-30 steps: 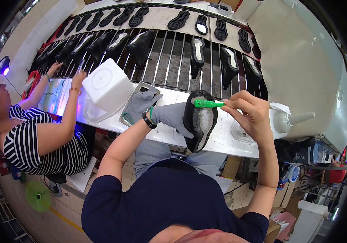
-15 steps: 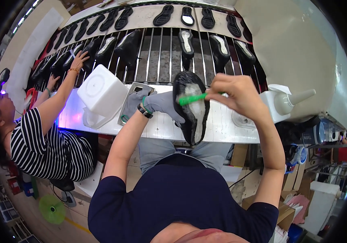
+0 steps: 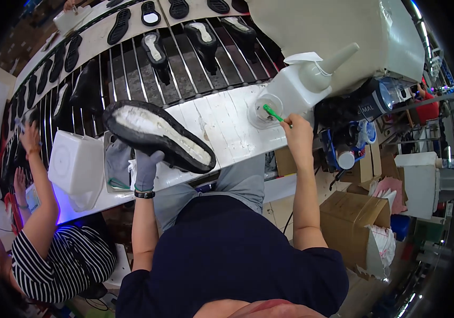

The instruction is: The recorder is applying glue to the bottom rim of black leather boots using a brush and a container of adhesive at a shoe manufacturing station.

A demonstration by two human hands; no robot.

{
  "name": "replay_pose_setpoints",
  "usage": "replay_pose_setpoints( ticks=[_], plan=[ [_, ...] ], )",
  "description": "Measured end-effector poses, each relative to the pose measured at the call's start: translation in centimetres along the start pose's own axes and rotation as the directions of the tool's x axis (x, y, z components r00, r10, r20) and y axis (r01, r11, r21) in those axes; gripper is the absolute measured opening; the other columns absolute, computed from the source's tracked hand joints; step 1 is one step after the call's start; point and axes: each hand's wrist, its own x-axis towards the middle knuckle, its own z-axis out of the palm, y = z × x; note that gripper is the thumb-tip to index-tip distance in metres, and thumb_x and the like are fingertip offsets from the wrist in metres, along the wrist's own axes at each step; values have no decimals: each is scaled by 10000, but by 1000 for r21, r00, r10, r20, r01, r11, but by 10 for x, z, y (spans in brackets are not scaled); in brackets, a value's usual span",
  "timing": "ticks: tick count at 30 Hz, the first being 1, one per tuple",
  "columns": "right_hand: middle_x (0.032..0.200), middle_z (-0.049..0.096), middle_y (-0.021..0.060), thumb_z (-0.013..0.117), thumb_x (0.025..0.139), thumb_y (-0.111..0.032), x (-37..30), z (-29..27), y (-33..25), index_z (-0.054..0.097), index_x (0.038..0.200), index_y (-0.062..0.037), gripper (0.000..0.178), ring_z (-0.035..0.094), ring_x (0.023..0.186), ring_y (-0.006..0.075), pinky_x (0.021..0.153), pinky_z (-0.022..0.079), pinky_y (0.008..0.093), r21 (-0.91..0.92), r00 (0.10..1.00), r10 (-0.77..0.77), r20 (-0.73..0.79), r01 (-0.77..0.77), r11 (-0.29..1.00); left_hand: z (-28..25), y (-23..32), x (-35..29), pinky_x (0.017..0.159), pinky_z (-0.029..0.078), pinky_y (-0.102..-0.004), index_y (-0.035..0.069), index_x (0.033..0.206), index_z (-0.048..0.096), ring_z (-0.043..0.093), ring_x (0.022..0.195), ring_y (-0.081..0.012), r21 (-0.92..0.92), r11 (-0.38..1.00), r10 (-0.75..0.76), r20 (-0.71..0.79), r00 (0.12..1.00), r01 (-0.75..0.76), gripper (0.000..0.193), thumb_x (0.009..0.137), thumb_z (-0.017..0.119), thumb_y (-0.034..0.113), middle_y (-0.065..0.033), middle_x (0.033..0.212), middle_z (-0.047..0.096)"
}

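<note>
White and scuffed, the surface [image 3: 232, 124] slants up to the right, beneath a black shoe upper [image 3: 158, 135] tilted with its pale-centred underside facing the camera. Take that upper as the middle of a clock. At six o'clock the gloved left hand [image 3: 147, 168] grips its near side, thumb showing, the other fingers mostly hidden. Between two and three, the bare right hand [image 3: 298, 132] pinches a green brush [image 3: 273, 113], its head at a clear round dish [image 3: 253, 118]; whether it touches the inside I cannot tell. Just beyond the dish stands a white spouted bottle [image 3: 293, 87]. At eight lies a tray [image 3: 104, 172] with a grey glove [image 3: 118, 161], next to a white container [image 3: 70, 159]. At twelve, metal bars [image 3: 126, 74] carry more uppers [image 3: 202, 34]; black soles [image 3: 119, 26] lie past them. Toward seven sits a co-worker [image 3: 62, 265] in stripes.
</note>
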Motion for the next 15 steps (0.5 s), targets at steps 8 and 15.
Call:
replay_pose_setpoints(
  ticks=[8,15],
  plan=[
    [838,700,204,745,821,-163,9,30,11,691,867,38,212,654,698,381,653,501,435,-80,994,51,93,-43,996,41,2,-26,1089,439,-392,52,1463,438,545,1269,-242,-572,737,-279,226,933,360,782,950,517,637,-113,1421,542],
    [762,699,97,672,944,-198,-3,38,44,713,986,63,267,515,494,72,417,339,218,709,820,241,520,-571,414,35,21,-24,1076,454,-404,59,1461,446,579,1229,-251,-637,619,-441,203,875,460,701,994,468,581,-114,1401,564]
  ],
)
